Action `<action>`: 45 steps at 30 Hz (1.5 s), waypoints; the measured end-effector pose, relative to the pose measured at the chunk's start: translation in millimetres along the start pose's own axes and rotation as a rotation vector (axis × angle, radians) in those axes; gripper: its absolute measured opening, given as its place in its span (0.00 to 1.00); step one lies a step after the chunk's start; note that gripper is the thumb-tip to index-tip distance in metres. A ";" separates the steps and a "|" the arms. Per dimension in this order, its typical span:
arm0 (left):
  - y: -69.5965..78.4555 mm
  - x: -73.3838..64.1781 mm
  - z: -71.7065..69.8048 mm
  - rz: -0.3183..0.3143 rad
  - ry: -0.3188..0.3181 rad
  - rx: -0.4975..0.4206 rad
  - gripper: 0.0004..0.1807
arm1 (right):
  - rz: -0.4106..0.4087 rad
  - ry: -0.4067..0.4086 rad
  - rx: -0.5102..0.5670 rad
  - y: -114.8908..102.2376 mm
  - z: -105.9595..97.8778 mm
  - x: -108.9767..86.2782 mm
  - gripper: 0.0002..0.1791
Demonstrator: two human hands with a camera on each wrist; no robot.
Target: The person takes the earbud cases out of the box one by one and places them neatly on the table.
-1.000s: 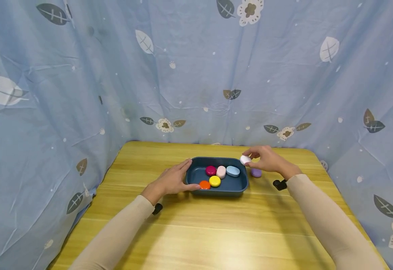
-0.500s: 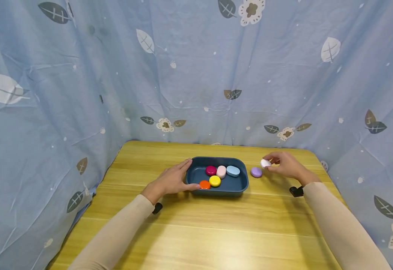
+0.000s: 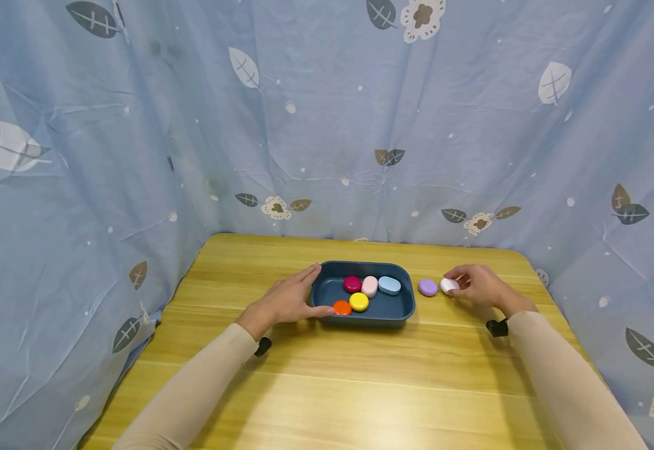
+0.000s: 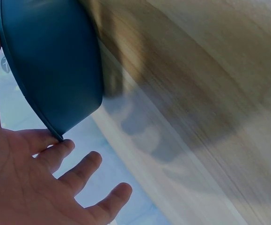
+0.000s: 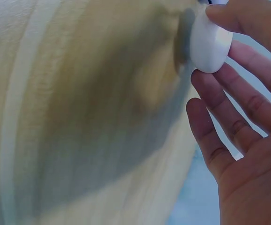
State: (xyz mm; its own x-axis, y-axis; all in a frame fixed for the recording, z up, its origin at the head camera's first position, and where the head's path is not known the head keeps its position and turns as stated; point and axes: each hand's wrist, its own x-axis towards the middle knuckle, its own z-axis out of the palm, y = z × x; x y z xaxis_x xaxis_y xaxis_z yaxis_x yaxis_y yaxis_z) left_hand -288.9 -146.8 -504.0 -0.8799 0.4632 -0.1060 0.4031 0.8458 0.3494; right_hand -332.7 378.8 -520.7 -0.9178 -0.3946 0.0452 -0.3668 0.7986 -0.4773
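Note:
My right hand (image 3: 481, 287) pinches a smooth white pebble-like piece (image 3: 448, 285) between thumb and fingertips, at or just above the table, right of a round purple piece (image 3: 428, 287). In the right wrist view the white piece (image 5: 210, 42) stands tilted on edge, its shadow close beside it. My left hand (image 3: 287, 300) spans the left end of a dark blue tray (image 3: 383, 322), thumb over the front rim and fingertips on the left rim. Inside the tray lie a crimson piece (image 3: 351, 284), a pale pink one (image 3: 369, 287), a light blue one (image 3: 389, 285), a yellow one (image 3: 358, 302) and an orange one (image 3: 342, 307).
The wooden table (image 3: 360, 381) reaches toward me in front of the tray. A light blue patterned curtain (image 3: 327, 125) hangs behind it and at both sides. A black wrist camera mount (image 3: 497, 327) sits under the right wrist.
My right hand has carried the white piece from the tray's right back corner rightward, past the purple piece, and down to the table. The left hand stays at the tray; its pieces have not moved.

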 end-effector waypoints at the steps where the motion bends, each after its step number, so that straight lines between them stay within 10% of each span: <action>1: 0.6 0.0 -0.5 0.001 0.001 -0.001 0.70 | 0.000 -0.003 0.001 1.0 0.8 -0.2 0.21; 20: -0.6 -0.3 0.7 0.001 0.002 -0.015 0.71 | -0.001 0.012 0.001 -11.7 0.0 -0.4 0.31; 34: 0.2 0.0 -0.2 -0.003 -0.009 -0.015 0.71 | -0.147 0.026 -0.097 -81.8 -7.6 26.4 0.27; 45: 0.8 -1.2 -1.0 0.001 -0.003 -0.008 0.71 | -0.279 -0.151 -0.136 -146.7 4.0 57.9 0.28</action>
State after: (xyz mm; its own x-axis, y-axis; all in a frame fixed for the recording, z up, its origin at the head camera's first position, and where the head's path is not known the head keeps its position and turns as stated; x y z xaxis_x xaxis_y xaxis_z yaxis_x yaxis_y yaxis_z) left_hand -287.8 -147.0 -502.7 -0.8785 0.4652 -0.1089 0.4023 0.8432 0.3568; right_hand -331.4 237.0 -451.6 -0.7497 -0.6614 0.0223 -0.6271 0.6993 -0.3431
